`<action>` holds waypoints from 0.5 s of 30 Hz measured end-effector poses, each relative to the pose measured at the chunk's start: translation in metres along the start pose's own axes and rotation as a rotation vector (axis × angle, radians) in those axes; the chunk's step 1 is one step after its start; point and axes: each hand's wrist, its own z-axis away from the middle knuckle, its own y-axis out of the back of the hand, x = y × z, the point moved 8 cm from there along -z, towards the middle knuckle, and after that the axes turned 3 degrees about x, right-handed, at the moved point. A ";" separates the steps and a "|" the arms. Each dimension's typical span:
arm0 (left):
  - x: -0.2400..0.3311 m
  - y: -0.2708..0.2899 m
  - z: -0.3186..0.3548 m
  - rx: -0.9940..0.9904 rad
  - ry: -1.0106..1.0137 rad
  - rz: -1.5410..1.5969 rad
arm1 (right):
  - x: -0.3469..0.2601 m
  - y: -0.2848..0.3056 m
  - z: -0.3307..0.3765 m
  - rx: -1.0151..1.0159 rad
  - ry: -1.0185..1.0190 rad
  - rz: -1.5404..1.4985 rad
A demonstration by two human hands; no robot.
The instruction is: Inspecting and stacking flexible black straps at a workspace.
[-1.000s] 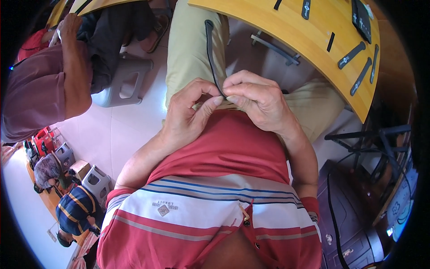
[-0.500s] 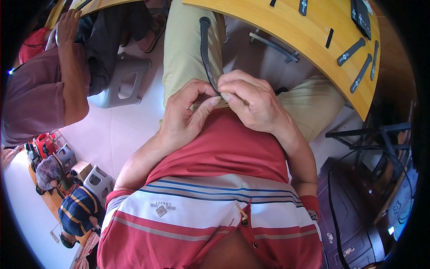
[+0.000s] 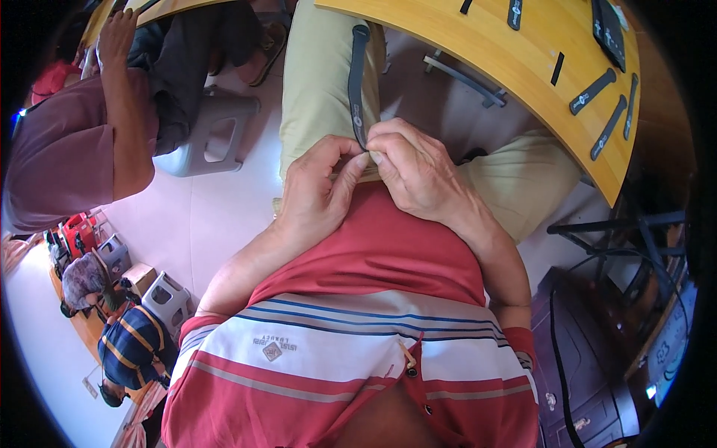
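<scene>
A black strap with a rounded, slotted end hangs over my lap, its lower end pinched between both hands. My left hand is closed, thumb and forefinger pressed together on that end. Closed against it, my right hand grips the same tip with thumb and fingers. The fingertips hide the tip itself. From there the strap runs away from me along my left thigh, its pale printed mark facing up.
On the yellow table ahead lie several similar straps, a short black strip and a dark flat package. A co-worker sits at the left beside a grey stool. A dark cabinet stands at right.
The whole view has shifted slightly. Both hands keep their pinch on the strap, which now stands a little straighter with more of its printed mark showing.
</scene>
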 end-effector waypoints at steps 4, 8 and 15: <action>0.000 0.000 0.003 0.020 -0.026 -0.074 | 0.002 -0.006 0.000 -0.005 0.003 0.049; -0.001 0.003 0.003 0.035 -0.004 -0.075 | 0.001 -0.007 -0.001 -0.002 0.013 0.058; -0.003 0.003 0.004 0.064 -0.038 -0.061 | 0.000 -0.010 -0.001 0.017 0.024 0.053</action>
